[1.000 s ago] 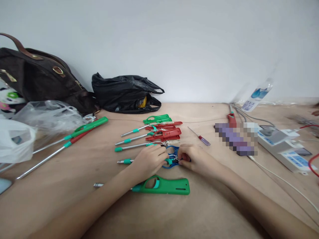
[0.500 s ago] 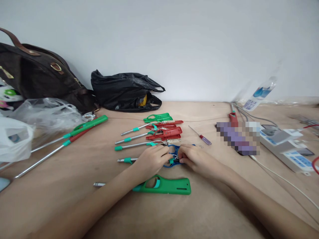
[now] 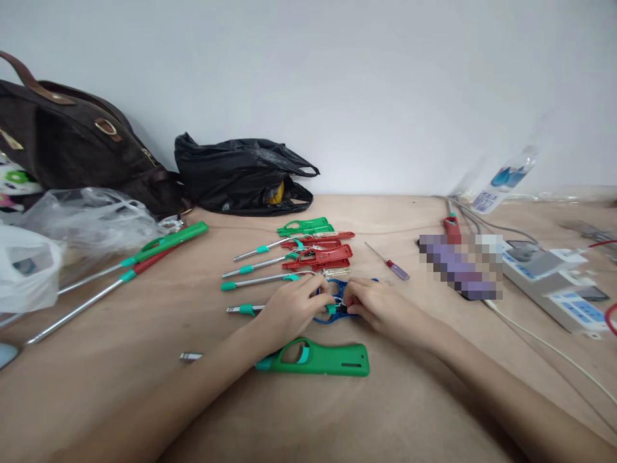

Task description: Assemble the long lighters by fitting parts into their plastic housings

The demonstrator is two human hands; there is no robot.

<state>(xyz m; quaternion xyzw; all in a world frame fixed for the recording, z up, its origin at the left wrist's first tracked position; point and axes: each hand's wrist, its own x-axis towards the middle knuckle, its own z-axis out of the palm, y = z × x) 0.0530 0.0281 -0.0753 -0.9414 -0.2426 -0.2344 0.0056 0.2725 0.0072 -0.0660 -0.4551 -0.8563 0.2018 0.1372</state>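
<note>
A blue stick lighter (image 3: 332, 318) lies opened on the table, with a teal trigger, black inner parts and thin wires showing. My left hand (image 3: 301, 305) is closed on it at the trigger. On its other side my right hand (image 3: 380, 302) pinches at the inner parts, its fingertips partly hidden. A metal tube (image 3: 235, 310) with a teal collar sticks out left of my left hand. Nearer me, under my left forearm, is a closed green stick lighter (image 3: 332, 360). Beyond my hands lie open red lighter shells (image 3: 321, 258) and a green lighter shell (image 3: 306, 226).
A screwdriver (image 3: 393, 267) lies beyond my right hand. Rightward are a pixelated purple object (image 3: 456, 267), a power strip (image 3: 554, 296) with cables and a tilted bottle (image 3: 504, 180). Two lighters (image 3: 166, 247), plastic bags (image 3: 29, 270), a black bag (image 3: 236, 177) and a dark handbag (image 3: 72, 141) stand leftward.
My fingers have shifted slightly over the blue lighter's inner parts. Both hands stay in nearly the same place, and the surrounding things have not moved.
</note>
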